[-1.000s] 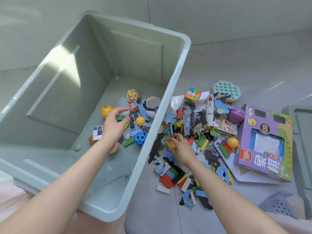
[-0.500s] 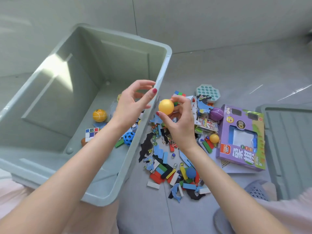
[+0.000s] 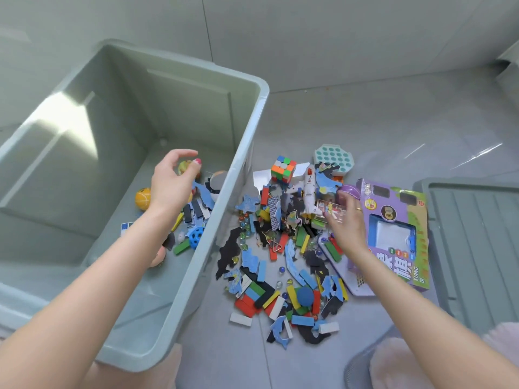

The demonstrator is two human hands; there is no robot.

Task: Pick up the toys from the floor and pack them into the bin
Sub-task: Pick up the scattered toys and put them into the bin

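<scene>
The grey-green bin [image 3: 252,130] stands on the left and holds an orange ball [image 3: 142,198], a blue holed ball [image 3: 195,234] and several blocks. My left hand [image 3: 171,183] is low inside the bin, palm down with fingers curled; the yellow ball it took is hidden. On the floor to the right lies a pile of toys [image 3: 280,262]: a puzzle cube [image 3: 283,168], a white toy plane [image 3: 309,192], a purple ball [image 3: 349,190], blocks and foam pieces. My right hand [image 3: 346,223] hovers over the pile's right side with fingers spread and holds nothing.
A purple toy box [image 3: 393,234] lies right of the pile on a white tray. A teal bubble toy [image 3: 332,158] sits behind the pile. The bin's lid [image 3: 477,248] lies at the far right. A grey wall runs behind.
The yellow ball passed from my right hand to my left. My left hand went down into the bin and my right hand returned, without it, to the pile near the purple ball.
</scene>
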